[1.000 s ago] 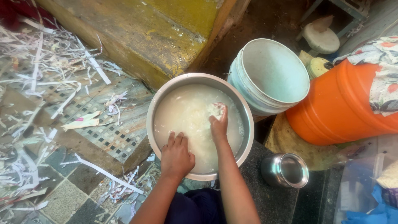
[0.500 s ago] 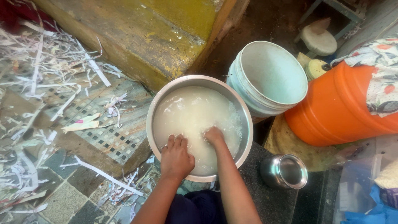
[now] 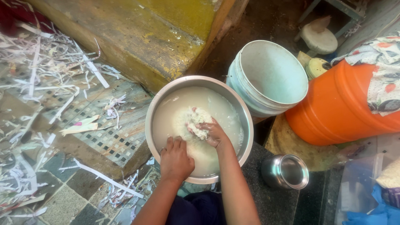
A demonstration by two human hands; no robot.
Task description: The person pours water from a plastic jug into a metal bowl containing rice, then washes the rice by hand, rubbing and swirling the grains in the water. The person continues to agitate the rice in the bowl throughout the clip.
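A wide steel pot (image 3: 155,112) full of cloudy white water sits on the floor in front of me. My right hand (image 3: 210,132) is inside it, palm up, fingers curled around a handful of wet white rice (image 3: 196,121) lifted just above the water. My left hand (image 3: 176,159) rests on the pot's near rim, fingers over the edge, holding it steady. Part of the rice lies under the murky water and is hard to make out.
A pale blue bucket (image 3: 271,77) stands right behind the pot, an orange barrel (image 3: 337,108) with a flowered cloth to the right. A small steel cup (image 3: 287,171) sits at the near right. Shredded paper strips (image 3: 46,87) litter the tiled floor; a yellow step (image 3: 137,33) rises behind.
My right hand has moved from the pot's far side toward the middle and come up out of the water with a scoop of rice. The left hand stayed on the rim.
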